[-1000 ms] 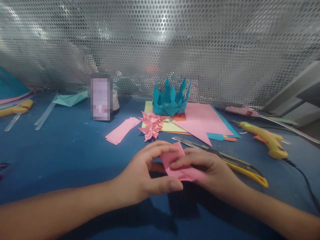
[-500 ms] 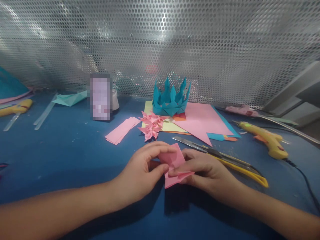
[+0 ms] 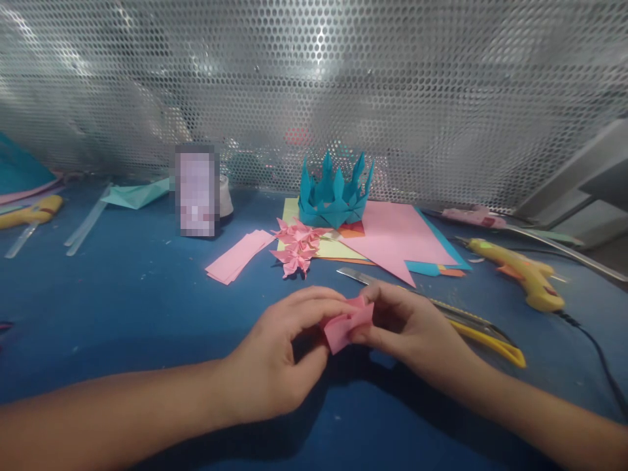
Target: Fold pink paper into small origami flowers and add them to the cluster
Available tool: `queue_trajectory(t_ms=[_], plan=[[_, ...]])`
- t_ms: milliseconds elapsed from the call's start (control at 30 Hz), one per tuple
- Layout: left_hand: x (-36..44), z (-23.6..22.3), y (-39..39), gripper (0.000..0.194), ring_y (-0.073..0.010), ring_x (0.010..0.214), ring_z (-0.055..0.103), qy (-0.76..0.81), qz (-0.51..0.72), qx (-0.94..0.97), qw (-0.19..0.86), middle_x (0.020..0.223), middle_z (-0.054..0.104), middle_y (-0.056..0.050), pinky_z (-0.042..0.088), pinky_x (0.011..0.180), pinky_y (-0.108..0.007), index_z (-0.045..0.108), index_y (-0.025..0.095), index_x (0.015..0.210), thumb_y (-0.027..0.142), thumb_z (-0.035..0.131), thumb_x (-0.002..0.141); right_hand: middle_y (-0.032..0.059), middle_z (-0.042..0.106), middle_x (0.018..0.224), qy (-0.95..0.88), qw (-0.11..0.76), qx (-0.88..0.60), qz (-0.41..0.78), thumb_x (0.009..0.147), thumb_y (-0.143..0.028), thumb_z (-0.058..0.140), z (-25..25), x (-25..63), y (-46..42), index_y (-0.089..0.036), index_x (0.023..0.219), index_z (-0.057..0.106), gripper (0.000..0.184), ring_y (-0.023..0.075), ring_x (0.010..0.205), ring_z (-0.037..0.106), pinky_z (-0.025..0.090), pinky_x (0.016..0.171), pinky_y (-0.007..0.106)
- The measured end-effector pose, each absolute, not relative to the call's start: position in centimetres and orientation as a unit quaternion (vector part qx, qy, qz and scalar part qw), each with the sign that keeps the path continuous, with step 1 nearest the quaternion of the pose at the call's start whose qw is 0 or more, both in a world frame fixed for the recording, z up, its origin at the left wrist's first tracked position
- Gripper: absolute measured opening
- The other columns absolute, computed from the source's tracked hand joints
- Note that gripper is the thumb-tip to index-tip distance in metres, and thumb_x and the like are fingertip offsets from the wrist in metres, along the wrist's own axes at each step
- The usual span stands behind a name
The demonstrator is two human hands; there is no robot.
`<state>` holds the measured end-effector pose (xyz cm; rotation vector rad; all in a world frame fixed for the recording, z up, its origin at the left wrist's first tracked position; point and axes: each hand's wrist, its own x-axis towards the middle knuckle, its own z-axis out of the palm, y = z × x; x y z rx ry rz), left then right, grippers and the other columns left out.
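Note:
A small pink sheet of folded paper (image 3: 343, 330) is held above the blue table between both hands. My left hand (image 3: 282, 353) grips its left side, fingers over the top and thumb below. At the paper's right edge, my right hand (image 3: 407, 327) pinches it between thumb and fingers. Part of the fold is hidden by the fingers. Just behind lie pink folded paper flowers (image 3: 297, 247) and a stack of pink paper strips (image 3: 239, 256). A utility knife (image 3: 483, 333) with a yellow handle rests partly behind my right hand.
A teal paper crown (image 3: 334, 196) stands on coloured paper sheets (image 3: 400, 229). To the right lies a yellow glue gun (image 3: 523, 271) with its cord; another glue gun (image 3: 36, 212) is at far left. A blurred-out phone-like panel (image 3: 197, 193) stands before the perforated metal wall (image 3: 314, 85).
The pink paper has been folded more compactly and turned between the fingers. My right hand has shifted its pinch to the paper's upper right edge.

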<state>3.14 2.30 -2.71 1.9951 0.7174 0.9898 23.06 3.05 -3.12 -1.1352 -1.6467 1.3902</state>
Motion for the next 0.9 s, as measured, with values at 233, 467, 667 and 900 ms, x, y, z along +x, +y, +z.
queue_trajectory(t_ms=[233, 467, 667, 900], plan=[[3.1, -1.9, 2.1, 0.025, -0.0196, 0.095, 0.060, 0.283, 0.384, 0.763, 0.436, 0.102, 0.067, -0.007, 0.047, 0.088, -0.031, 0.064, 0.019, 0.104, 0.018, 0.061, 0.078, -0.0017, 0.056, 0.063, -0.664, 0.322, -0.465, 0.489, 0.071, -0.040, 0.070, -3.3, 23.0, 2.8, -0.018, 0.066, 0.051, 0.029, 0.0101, 0.055, 0.052, 0.045, 0.051, 0.023], [3.6, -3.1, 2.2, 0.024, -0.0107, 0.075, 0.062, 0.377, 0.400, 0.663, 0.508, 0.082, 0.066, 0.001, 0.050, 0.072, -0.020, 0.064, 0.025, 0.104, 0.024, 0.063, 0.080, -0.0024, 0.058, 0.061, -0.696, 0.332, -0.459, 0.440, 0.072, -0.023, 0.066, -3.3, 22.9, 2.5, -0.018, 0.065, 0.052, 0.016, 0.0092, 0.054, 0.051, 0.041, 0.049, 0.020], [3.6, -3.2, 2.4, 0.028, -0.0098, 0.071, 0.060, 0.390, 0.406, 0.608, 0.560, 0.076, 0.062, 0.003, 0.050, 0.067, -0.019, 0.062, 0.023, 0.101, 0.020, 0.068, 0.074, -0.0014, 0.058, 0.061, -0.682, 0.330, -0.458, 0.465, 0.072, -0.032, 0.068, -3.1, 22.7, 2.6, -0.018, 0.066, 0.052, 0.022, 0.0107, 0.054, 0.055, 0.045, 0.049, 0.023], [3.4, -3.1, 3.0, 0.017, -0.0127, 0.079, 0.061, 0.416, 0.415, 0.561, 0.583, 0.087, 0.067, -0.001, 0.050, 0.073, -0.023, 0.066, 0.019, 0.090, 0.024, 0.068, 0.074, 0.0009, 0.062, 0.070, -0.679, 0.328, -0.461, 0.468, 0.077, -0.036, 0.064, -2.7, 22.7, 2.8, -0.018, 0.078, 0.058, 0.019, 0.0120, 0.062, 0.059, 0.050, 0.056, 0.023]])
